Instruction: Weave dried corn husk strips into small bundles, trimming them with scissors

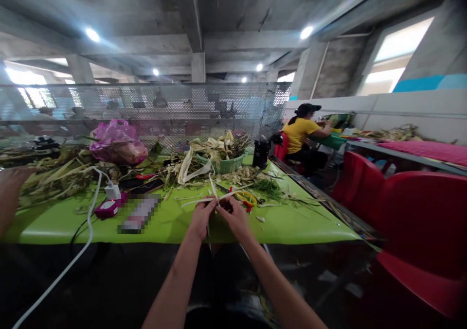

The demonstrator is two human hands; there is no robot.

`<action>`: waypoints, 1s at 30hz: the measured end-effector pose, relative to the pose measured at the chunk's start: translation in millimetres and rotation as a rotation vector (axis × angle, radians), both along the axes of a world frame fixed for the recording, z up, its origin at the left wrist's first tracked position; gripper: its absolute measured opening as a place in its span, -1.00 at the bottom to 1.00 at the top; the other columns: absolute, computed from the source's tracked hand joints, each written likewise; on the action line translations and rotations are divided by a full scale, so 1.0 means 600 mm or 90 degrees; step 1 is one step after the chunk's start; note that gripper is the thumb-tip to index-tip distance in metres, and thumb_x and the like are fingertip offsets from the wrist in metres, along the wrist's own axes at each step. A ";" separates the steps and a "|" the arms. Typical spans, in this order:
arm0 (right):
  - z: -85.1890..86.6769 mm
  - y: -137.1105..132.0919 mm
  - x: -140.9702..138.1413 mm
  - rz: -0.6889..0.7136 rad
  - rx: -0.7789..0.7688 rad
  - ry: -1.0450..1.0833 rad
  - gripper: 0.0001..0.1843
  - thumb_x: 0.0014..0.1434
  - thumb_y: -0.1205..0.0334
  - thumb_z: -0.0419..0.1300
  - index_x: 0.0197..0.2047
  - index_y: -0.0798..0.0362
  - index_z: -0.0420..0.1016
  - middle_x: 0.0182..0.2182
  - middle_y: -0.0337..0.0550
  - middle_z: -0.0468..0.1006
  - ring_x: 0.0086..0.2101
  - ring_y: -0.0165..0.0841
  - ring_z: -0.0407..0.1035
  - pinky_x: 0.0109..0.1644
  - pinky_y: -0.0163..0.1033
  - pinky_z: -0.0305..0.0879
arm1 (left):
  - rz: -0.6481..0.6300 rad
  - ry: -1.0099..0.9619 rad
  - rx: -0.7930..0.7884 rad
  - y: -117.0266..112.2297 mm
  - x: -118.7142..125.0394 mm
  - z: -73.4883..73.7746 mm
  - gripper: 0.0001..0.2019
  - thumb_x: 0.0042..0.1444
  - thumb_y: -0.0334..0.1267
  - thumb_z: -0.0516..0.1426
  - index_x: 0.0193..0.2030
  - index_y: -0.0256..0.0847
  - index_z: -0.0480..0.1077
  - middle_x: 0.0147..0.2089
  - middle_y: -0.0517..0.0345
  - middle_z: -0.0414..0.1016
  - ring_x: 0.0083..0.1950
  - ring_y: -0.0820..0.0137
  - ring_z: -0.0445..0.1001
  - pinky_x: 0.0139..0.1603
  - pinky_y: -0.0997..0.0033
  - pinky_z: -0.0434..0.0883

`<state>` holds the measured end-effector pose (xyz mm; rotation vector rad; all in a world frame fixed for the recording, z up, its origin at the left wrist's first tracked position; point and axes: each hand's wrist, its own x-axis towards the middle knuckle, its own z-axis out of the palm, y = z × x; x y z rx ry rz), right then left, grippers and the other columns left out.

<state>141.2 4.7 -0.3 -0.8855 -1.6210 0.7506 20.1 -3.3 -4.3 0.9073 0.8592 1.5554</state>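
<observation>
My left hand [200,218] and my right hand [234,216] meet over the front of a lime-green table [171,222]. Both are closed in a pinch on pale dried husk strips [204,200] that stick out to the left and upward between the fingers. Just beyond my right hand lie a yellow ring [247,197] and red-handled scissors [248,205]. A green basket [223,164] heaped with husks stands farther back, amid loose husks.
A pink plastic bag [117,143], a husk pile [54,173], phones, a white charger with cable [111,191] and a pink device [108,208] lie left. A black flask [261,153] stands at the back right. Red chairs [419,232] and a seated person in yellow [301,134] are right.
</observation>
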 end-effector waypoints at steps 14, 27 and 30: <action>0.001 -0.001 0.006 0.018 -0.059 0.039 -0.78 0.03 0.05 0.22 -0.45 0.04 0.46 -0.56 -0.28 0.39 -0.49 -0.38 0.22 -0.37 -0.28 0.13 | -0.016 -0.005 -0.020 0.001 0.000 0.003 -0.61 -0.19 -0.02 0.31 -0.42 -0.30 0.34 -0.58 0.36 0.18 -0.61 0.66 0.03 -0.60 0.55 -0.05; -0.002 0.003 0.010 0.071 -0.094 0.118 -0.73 0.01 0.01 0.24 -0.36 0.05 0.48 -0.48 -0.23 0.47 -0.43 -0.35 0.29 -0.34 -0.27 0.20 | -0.030 -0.004 -0.029 -0.011 0.000 0.015 -0.58 -0.20 0.00 0.31 -0.34 -0.30 0.39 -0.53 0.29 0.33 -0.60 0.64 0.11 -0.58 0.57 -0.01; -0.003 0.005 0.009 0.072 -0.101 0.139 -0.74 -0.01 0.02 0.27 -0.36 0.05 0.49 -0.49 -0.23 0.47 -0.44 -0.36 0.29 -0.34 -0.28 0.22 | -0.043 0.008 -0.025 -0.015 0.002 0.016 -0.59 -0.21 -0.05 0.32 -0.30 -0.29 0.38 -0.54 0.32 0.31 -0.59 0.63 0.10 -0.57 0.56 -0.01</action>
